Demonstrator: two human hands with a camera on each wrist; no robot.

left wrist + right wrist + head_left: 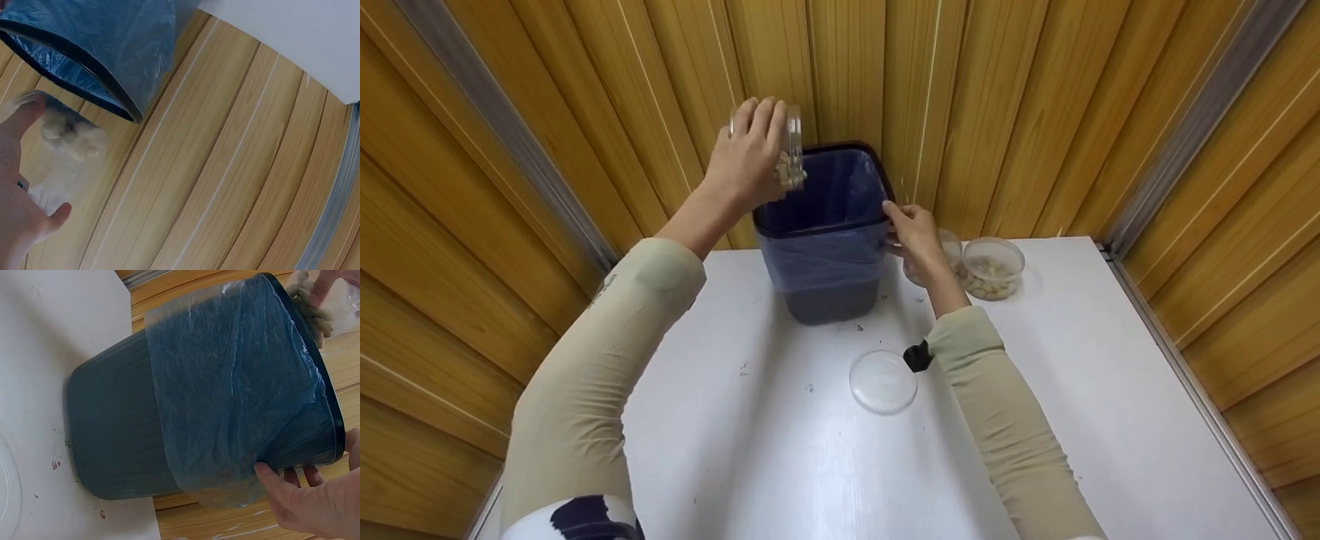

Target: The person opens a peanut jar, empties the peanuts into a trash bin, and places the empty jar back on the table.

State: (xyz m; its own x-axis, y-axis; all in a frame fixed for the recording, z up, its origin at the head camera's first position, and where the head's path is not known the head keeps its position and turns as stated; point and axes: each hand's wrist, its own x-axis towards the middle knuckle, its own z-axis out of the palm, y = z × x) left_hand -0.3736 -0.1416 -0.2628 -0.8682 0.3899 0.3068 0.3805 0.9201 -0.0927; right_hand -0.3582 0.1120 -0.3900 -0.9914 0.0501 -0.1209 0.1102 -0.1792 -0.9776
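My left hand (pixel 746 161) grips a clear plastic jar (pixel 795 142), tipped sideways at the left rim of a trash bin (pixel 831 306). Pale pieces that look like unshelled peanuts (pixel 312 318) lie in the jar's lower part. A translucent blue bag (pixel 825 262) lines the bin and folds down over its outside. On the bin's right side my right hand (pixel 919 236) holds the rim. In the right wrist view, its thumb presses the bag while some fingers are partly hidden behind the bin. The bin's bottom inside is out of sight.
To the right of the bin stands a clear jar (pixel 994 274) with pale nuts, beside another clear jar (pixel 952 246) partly hidden by my right arm. A clear round lid (pixel 883 382) lies on the white table (pixel 780 450). Small crumbs dot the surface. Wood-patterned walls (pixel 997 112) enclose it.
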